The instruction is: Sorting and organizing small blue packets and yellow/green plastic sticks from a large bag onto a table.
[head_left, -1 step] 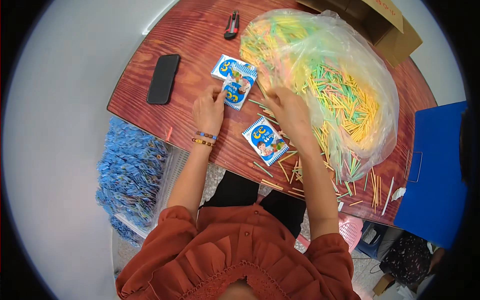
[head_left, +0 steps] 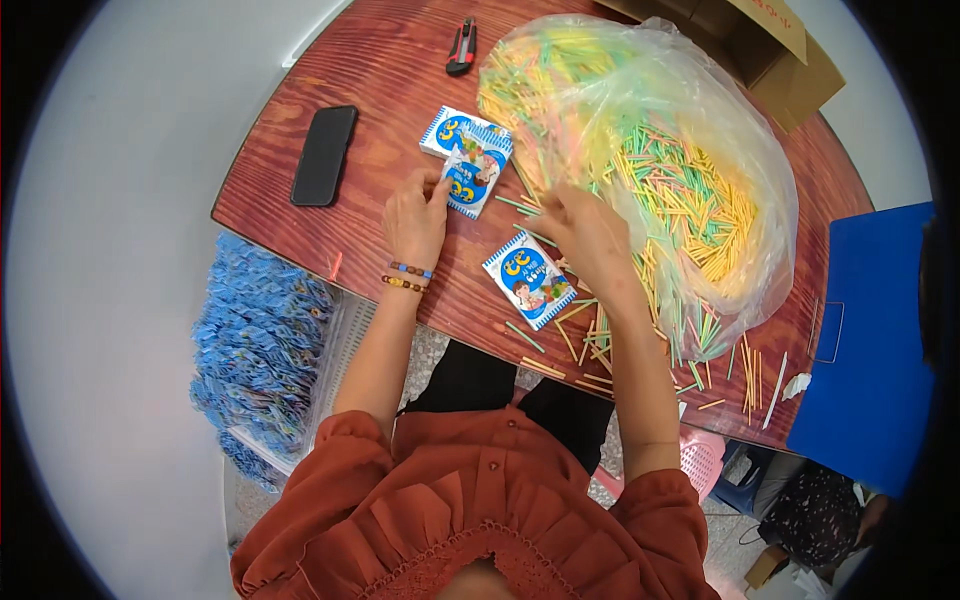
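My left hand [head_left: 415, 220] rests on the red-brown wooden table [head_left: 380, 70], its fingertips pinching the edge of a small blue-and-white packet [head_left: 478, 180]. That packet overlaps a second one [head_left: 450, 130]. My right hand [head_left: 590, 235] is curled at the edge of a big clear plastic bag [head_left: 650, 150] full of thin yellow, green and pink sticks. Its fingers close on a few sticks, and a green one pokes out to the left. A third packet [head_left: 528, 278] lies flat just below that hand. Loose sticks [head_left: 600, 350] are scattered near the table's front edge.
A black phone [head_left: 324, 155] lies at the table's left, and a utility knife [head_left: 461, 47] at its far edge. A cardboard box [head_left: 770, 50] stands behind the bag. A blue folder [head_left: 870, 350] is at the right. A heap of blue packets [head_left: 260, 340] sits left of my legs.
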The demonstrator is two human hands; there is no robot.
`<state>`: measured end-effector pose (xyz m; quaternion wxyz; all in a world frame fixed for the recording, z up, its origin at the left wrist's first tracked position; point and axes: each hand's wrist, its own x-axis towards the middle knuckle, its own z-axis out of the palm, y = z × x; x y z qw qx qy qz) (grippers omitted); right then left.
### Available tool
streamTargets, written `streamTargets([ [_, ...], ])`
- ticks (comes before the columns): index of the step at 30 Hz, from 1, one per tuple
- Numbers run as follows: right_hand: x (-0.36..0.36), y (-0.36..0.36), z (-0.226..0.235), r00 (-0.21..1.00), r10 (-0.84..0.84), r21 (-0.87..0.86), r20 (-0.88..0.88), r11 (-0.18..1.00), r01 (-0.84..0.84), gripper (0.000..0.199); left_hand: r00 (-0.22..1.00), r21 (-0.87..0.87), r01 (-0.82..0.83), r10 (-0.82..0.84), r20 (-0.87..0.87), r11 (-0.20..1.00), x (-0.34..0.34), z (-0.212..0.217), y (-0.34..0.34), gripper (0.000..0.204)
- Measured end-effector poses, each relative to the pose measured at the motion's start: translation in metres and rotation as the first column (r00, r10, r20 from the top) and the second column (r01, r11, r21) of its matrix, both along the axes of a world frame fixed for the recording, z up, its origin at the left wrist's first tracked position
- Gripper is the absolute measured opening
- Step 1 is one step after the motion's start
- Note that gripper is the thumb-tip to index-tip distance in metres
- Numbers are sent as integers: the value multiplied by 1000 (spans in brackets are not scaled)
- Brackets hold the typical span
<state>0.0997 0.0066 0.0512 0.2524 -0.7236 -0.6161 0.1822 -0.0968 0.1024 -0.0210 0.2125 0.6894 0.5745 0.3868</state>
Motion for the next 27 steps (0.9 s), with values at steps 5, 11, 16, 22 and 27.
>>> streamTargets([
  [5,1,-34,-7,962,116,-127,248,988,-87,36,999,45,38,-39,25,998,9,1,0,20],
  [11,7,-39,-27,1000,18,-37,15,999,-17,26,1000,149,29,-29,-5,988,12,5,1,24],
  [16,5,-46,-34,998,-49,59,-44,997,51,20,985,20,54,-50,-165,998,12,8,4,24],
  [22,3,-48,-34,998,-62,150,12,987,60,22,988,37,-26,31,-154,999,6,0,10,21],
  [27,4,-43,-25,993,-6,-3,116,1000,7,26,983,87,17,-1,-185,996,4,8,13,14],
])
